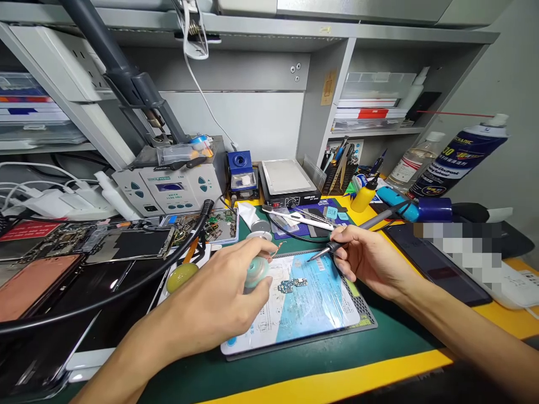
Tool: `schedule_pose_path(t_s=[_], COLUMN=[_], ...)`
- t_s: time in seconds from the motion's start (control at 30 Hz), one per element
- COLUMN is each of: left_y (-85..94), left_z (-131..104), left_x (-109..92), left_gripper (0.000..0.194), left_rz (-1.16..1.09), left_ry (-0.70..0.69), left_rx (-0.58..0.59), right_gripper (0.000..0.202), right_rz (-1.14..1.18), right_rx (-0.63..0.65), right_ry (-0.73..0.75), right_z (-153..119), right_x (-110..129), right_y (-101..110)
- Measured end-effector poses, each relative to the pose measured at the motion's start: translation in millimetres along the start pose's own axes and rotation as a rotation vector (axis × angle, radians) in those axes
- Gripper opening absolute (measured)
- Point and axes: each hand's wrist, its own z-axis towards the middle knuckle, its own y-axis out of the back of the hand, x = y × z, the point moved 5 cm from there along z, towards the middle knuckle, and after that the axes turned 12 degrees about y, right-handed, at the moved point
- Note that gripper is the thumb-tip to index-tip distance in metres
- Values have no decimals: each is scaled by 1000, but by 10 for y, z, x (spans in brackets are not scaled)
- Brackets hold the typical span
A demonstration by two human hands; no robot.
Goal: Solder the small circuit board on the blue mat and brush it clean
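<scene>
- Gripping by the sides: our left hand (229, 283), its thumb and forefinger curled apart by about the breadth of a green spool (256, 270), which sits between them.
- Coppery strand (276, 252), one, sticking out beside the left forefinger's tip; we judge the spool is turned so this end stays free of the fingers.
- Right hand (364, 255), fingers bunched closely round the front of a soldering iron (379, 217), pencil fashion; we take this grip as chosen for fine control.
- Metal tip (320, 253) of that iron, slanting down to the left, above the printed pad; whether it touches anything, we cannot tell.
- Circuit board (293, 285), small and blue, lying flat on the pad between our two hands, touched by neither; set there, we suppose, to be within reach of both.
- Printed pad (311, 320), glossy, lying on the green mat (197, 370), probably sparing it from wear.
- Blue stand (242, 168), beyond the hands, beside a grey control station (170, 188).
- Pen holder (340, 178), mesh, filled with upright tools, presumably for easy picking.
- Dark phone (433, 264), flat, to the right.
</scene>
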Motion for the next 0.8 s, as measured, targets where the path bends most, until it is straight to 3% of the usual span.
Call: schedule_pose_path(t_s=[0.47, 0.7, 0.8], left_y=[50, -54, -105], left_z=[5, 53, 44], left_x=[-52, -77, -61], left_gripper=[31, 33, 29], left_rz=[-100, -250, -249], left_ry=[76, 178, 146], left_rx=[66, 157, 159], right_gripper=[13, 12, 11], right_rz=[-64, -112, -128], right_rx=[146, 163, 159], right_ry=[61, 33, 26], right_z=[-58, -32, -35], right_x=[132, 141, 142], right_y=[-32, -7, 1])
